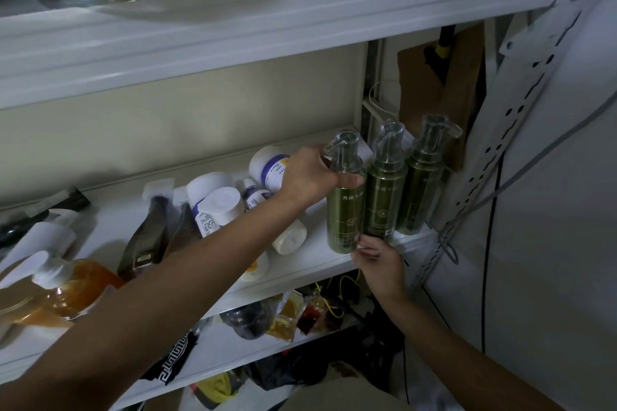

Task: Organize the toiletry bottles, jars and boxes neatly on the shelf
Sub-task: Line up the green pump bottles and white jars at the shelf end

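White shelf (110, 220), cluttered, and the left grip (307, 177) is wrapped round the neck of an upright green pump bottle (345, 210); right grip (380, 264) touches its base from below, clasp unclear. Two matching bottles (384, 190) stand just right of the left grip, toppled white jars (220, 203) lie to its left

the left-most green pump bottle (345, 210) bears a label beginning "秀迪"; the white bottles' (267, 167) labels are unreadably small.

Left hand (307, 177) grips green bottle (345, 210) on shelf (319, 260).
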